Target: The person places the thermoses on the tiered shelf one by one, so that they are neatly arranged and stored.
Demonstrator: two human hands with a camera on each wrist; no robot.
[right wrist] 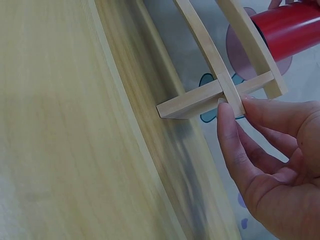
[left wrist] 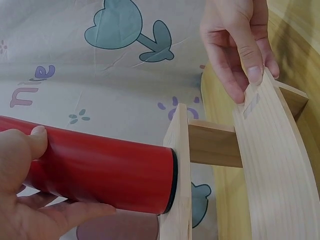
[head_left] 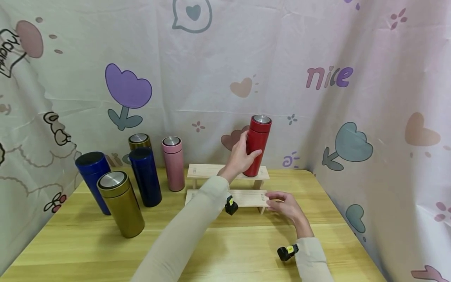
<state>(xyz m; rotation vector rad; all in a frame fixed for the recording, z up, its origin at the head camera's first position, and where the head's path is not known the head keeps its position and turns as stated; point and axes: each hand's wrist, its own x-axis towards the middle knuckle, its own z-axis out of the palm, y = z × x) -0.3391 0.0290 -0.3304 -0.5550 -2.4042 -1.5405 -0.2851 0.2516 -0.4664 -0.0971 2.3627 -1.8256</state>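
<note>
My left hand (head_left: 239,156) grips a red thermos bottle (head_left: 258,147) with a silver-topped lid, fingers and thumb wrapped around its side. The bottle leans slightly, its dark-rimmed base right at the right part of the upper board of a two-tier wooden stand (head_left: 204,171). At the lower tier, my right hand (head_left: 287,205) pinches the right end of the board (head_left: 246,197) between thumb and fingers. In the right wrist view, the fingertips (right wrist: 226,112) meet that board's end beside its wooden leg (right wrist: 192,100). The left wrist view shows the red bottle (left wrist: 105,165) nearly sideways against the upper board (left wrist: 180,165).
Left of the stand are a pink bottle (head_left: 173,164), two dark blue bottles (head_left: 145,178) and two gold ones, the nearer gold bottle (head_left: 121,205) at the front. A printed curtain (head_left: 211,51) hangs behind the wooden table (head_left: 239,250), whose right edge slopes toward the front.
</note>
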